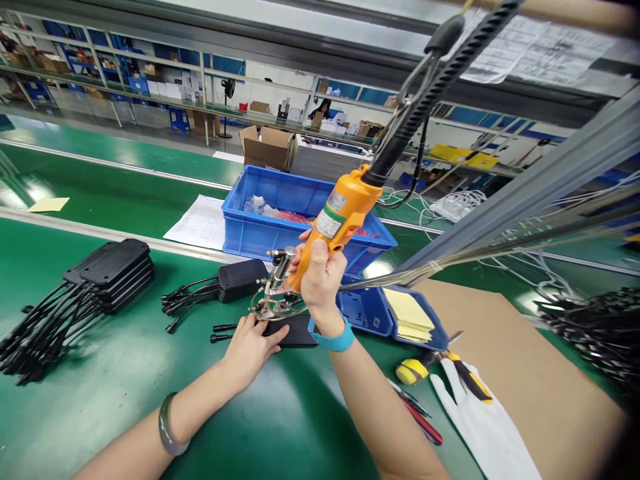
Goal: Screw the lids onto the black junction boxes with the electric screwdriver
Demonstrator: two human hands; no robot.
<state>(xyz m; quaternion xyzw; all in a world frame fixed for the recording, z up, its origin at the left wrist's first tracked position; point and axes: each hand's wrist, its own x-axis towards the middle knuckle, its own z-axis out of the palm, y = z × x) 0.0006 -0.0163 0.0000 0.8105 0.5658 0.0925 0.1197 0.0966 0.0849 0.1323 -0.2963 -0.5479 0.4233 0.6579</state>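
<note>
My right hand [320, 277] is wrapped round an orange electric screwdriver [340, 213] that hangs from a black coiled cable. Its metal tip [274, 293] points down at a flat black module [295, 331] lying on the green mat. My left hand [253, 347] lies on that module's left end, fingers flat, pressing it to the table. A blue band sits on my right wrist and a grey-green bangle on my left.
A stack of black modules with cables [107, 273] lies at left, another black unit [240, 280] behind my hands. A blue bin [250, 230] stands at the back, a small blue tray with yellow slips [400, 313] at right. White glove [487, 427], cutters [417, 370], cardboard sheet [545, 380].
</note>
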